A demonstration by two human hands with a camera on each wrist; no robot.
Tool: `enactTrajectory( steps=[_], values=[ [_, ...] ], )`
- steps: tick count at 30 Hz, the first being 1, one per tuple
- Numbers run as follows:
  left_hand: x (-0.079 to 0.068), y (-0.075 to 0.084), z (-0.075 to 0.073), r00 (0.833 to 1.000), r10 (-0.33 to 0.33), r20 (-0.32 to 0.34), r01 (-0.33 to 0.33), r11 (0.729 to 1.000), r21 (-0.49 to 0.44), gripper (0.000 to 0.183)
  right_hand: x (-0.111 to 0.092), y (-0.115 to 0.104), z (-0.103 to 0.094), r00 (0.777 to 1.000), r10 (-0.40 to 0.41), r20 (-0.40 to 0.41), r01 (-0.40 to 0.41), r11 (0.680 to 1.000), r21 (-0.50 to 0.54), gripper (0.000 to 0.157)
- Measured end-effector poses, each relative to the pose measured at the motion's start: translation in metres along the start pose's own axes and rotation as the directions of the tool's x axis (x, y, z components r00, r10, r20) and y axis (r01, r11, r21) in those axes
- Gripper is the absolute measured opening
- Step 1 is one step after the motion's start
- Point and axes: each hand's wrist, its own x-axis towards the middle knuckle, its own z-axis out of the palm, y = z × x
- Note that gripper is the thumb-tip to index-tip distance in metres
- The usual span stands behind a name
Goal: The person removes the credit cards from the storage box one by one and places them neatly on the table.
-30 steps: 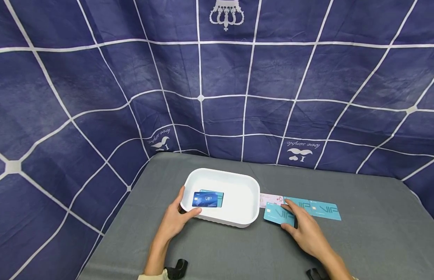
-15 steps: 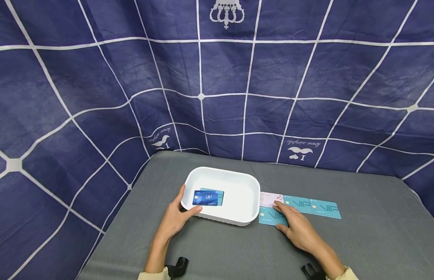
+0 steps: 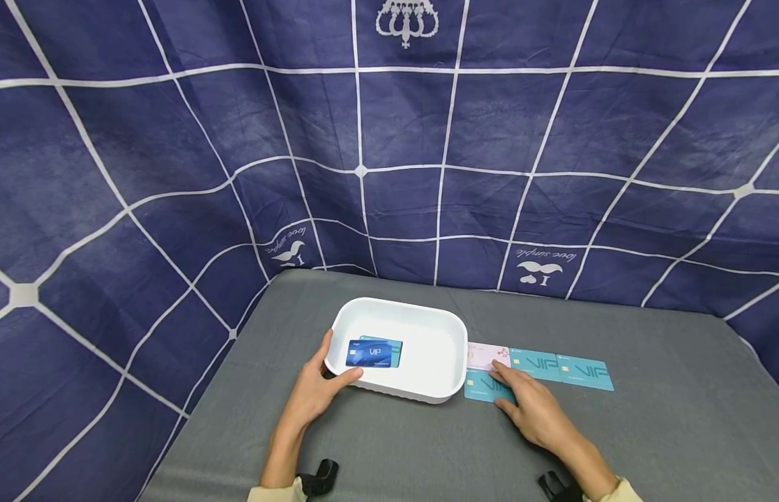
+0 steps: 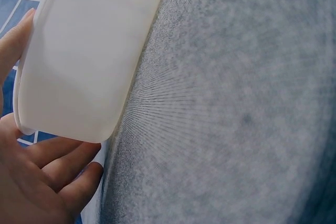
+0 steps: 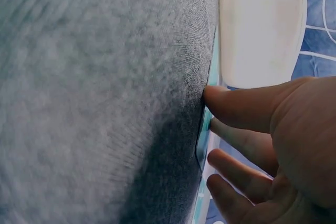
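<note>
My left hand holds the left end of a white plastic box, thumb at the near rim and fingers round the end wall. Inside the box a blue VIP card overlaps a teal card. To the right of the box, my right hand pinches a teal VIP card by its near and far edges, flat on the cloth. That card lies just below a pink card; its right end is hidden by the hand. In the right wrist view the thumb touches the card's edge.
Two more teal VIP cards, a middle one and a right one, continue the row from the pink card. Grey cloth covers the table. A blue curtain with white lines hangs behind and at the left.
My right hand has moved left with the teal card and lowered it flat below the pink card, against the box's right side. The left hand and box stay put.
</note>
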Motion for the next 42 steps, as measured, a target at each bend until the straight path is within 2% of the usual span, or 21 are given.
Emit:
enactTrajectory(
  steps=[6,15,23,35,38,42],
  values=[
    [-0.0001,-0.0016,-0.0008,1.000,-0.013,0.000,0.013,1.000,0.009,0.105,0.0007,-0.0015,0.0003,0.999,-0.031,-0.015,0.031,0.999,-0.023,0.063],
    [-0.0005,-0.0018,-0.0021,1.000,-0.024,0.000,0.024,1.000,0.016,0.104,0.0014,-0.0027,0.0009,0.999,-0.032,-0.028,0.031,0.999,-0.034,0.063],
    [0.0002,-0.0019,-0.0016,1.000,0.019,-0.022,-0.019,1.000,0.022,0.104,0.0021,-0.0025,-0.0009,0.999,-0.029,-0.037,0.028,0.999,-0.025,0.063],
    [-0.0009,-0.0030,-0.0021,1.000,0.006,-0.018,-0.006,1.000,0.008,0.105,0.0013,-0.0034,-0.0012,0.999,-0.022,-0.024,0.022,1.000,-0.016,0.065],
    [-0.0004,-0.0031,-0.0015,1.000,0.015,-0.016,-0.015,1.000,0.008,0.104,0.0004,-0.0051,-0.0011,0.999,-0.016,-0.046,0.016,1.000,0.003,0.064],
    [0.0005,-0.0019,-0.0006,1.000,0.019,-0.008,-0.019,1.000,0.012,0.103,0.0004,-0.0101,-0.0007,0.991,-0.018,-0.132,0.022,0.999,0.025,0.055]
  ],
)
